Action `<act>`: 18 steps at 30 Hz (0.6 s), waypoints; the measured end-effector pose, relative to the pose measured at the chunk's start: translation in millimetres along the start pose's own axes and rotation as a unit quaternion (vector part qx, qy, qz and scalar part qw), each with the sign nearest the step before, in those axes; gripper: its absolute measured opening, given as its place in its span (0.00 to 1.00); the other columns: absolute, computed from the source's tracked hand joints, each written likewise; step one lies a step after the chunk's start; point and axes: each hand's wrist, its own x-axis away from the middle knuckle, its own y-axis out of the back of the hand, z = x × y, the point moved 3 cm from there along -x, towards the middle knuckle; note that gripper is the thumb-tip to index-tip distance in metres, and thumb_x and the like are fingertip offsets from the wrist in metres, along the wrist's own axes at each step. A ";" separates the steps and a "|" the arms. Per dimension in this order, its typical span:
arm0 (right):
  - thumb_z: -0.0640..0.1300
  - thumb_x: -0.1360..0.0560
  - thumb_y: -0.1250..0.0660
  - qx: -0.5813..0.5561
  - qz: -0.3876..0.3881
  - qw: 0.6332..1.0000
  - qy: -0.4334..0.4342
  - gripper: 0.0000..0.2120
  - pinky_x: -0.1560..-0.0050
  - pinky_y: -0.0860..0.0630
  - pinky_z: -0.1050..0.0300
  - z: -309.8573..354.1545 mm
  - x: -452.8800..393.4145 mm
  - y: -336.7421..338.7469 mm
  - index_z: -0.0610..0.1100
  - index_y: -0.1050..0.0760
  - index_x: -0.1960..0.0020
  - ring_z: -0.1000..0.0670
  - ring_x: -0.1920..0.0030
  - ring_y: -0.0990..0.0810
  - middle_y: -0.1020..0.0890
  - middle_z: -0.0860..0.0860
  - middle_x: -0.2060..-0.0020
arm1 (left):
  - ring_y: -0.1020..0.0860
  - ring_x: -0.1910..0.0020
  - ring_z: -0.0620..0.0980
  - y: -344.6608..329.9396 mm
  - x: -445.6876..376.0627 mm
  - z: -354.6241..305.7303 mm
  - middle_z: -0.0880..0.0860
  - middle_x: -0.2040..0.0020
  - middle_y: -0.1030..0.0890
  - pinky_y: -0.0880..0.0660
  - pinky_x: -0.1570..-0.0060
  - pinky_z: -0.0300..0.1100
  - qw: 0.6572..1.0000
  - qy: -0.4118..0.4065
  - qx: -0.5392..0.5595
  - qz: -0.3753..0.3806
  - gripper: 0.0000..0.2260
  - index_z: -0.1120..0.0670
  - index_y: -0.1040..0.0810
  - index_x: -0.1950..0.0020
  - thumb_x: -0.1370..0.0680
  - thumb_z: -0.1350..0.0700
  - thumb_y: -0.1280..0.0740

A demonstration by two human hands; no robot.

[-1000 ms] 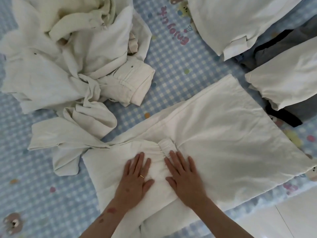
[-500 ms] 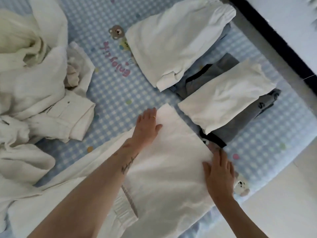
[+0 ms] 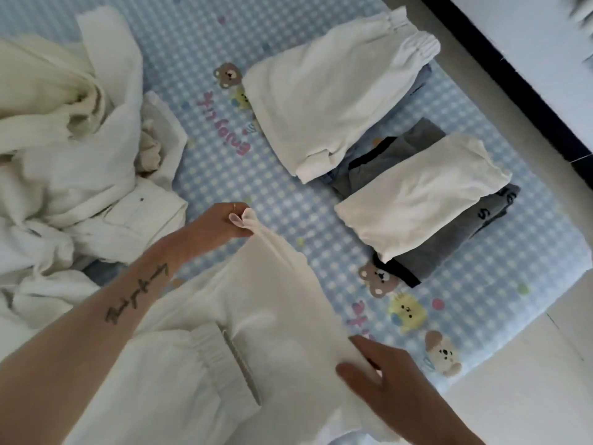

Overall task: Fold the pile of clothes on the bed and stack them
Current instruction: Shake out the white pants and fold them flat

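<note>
White trousers (image 3: pixel 256 316) of soft cotton with a gathered elastic waistband lie before us on the checked bedsheet (image 3: pixel 224 175). Our left hand (image 3: pixel 221 224) pinches the far hem corner; our right hand (image 3: pixel 382 377) grips the near one. Beyond them sit 2 folded stacks (image 3: pixel 369 130); left, a crumpled pile (image 3: pixel 70 162).

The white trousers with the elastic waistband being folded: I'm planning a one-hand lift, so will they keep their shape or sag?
The white trousers with the elastic waistband will probably sag: the hem bunches into a peak where the left hand pinches it. They look fairly light, rising from that small grip. Probably not slippery; the fabric looks matte.
</note>
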 end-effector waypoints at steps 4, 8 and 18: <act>0.51 0.24 0.36 0.003 0.114 0.990 0.078 0.22 0.51 0.34 0.76 69.6 28.1 -85.3 0.72 0.35 0.36 0.65 0.49 0.25 0.21 0.59 0.46 | 0.22 0.58 0.46 67.5 93.8 40.1 0.61 0.57 0.19 0.28 0.54 0.38 1.000 -0.004 0.014 -0.015 0.13 0.56 0.22 0.62 0.31 0.74 0.33; 0.51 0.24 0.40 -0.006 0.140 0.979 0.150 0.28 0.46 0.37 0.80 118.4 47.5 -187.9 0.86 0.46 0.45 0.58 0.49 0.27 0.26 0.49 0.49 | 0.22 0.54 0.48 115.3 174.0 105.1 0.61 0.52 0.19 0.27 0.53 0.35 0.995 0.035 -0.052 -0.080 0.15 0.54 0.22 0.64 0.31 0.74 0.37; 0.53 0.41 0.21 0.243 0.103 0.951 0.162 0.24 0.59 0.30 0.78 97.4 49.9 -385.9 0.56 0.19 0.45 0.61 0.71 0.25 0.27 0.57 0.66 | 0.24 0.56 0.41 122.8 269.8 234.5 0.49 0.58 0.23 0.34 0.55 0.34 0.964 0.002 -0.239 -0.116 0.16 0.57 0.19 0.57 0.31 0.74 0.41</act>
